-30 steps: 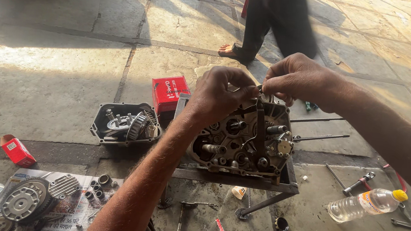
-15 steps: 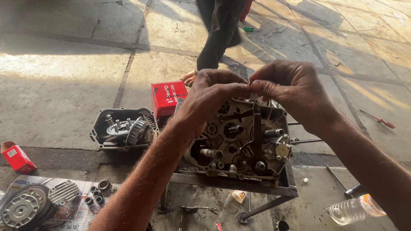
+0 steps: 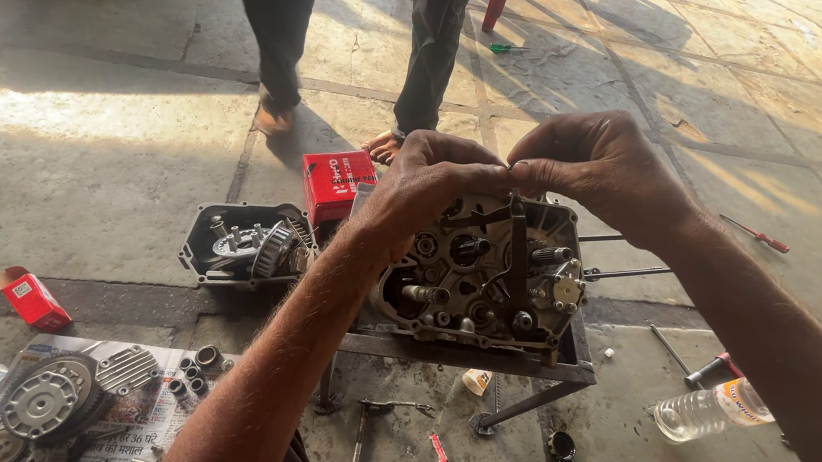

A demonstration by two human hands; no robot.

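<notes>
I had both hands together at the upper edge of the open engine case (image 3: 488, 269), mid-frame on its small metal table (image 3: 459, 354). My left hand (image 3: 435, 188) and right hand (image 3: 603, 169) met fingertip to fingertip, pinching something too small for me to make out. I judged a slip there could drop it among the gears and shafts, where it would be hard to find. Leaning on the case might also rock the table, with loose parts on the newspaper (image 3: 128, 405) at lower left

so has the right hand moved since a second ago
Yes. The right hand has shifted left along the top edge of the engine case, closing up to the left hand.
</notes>
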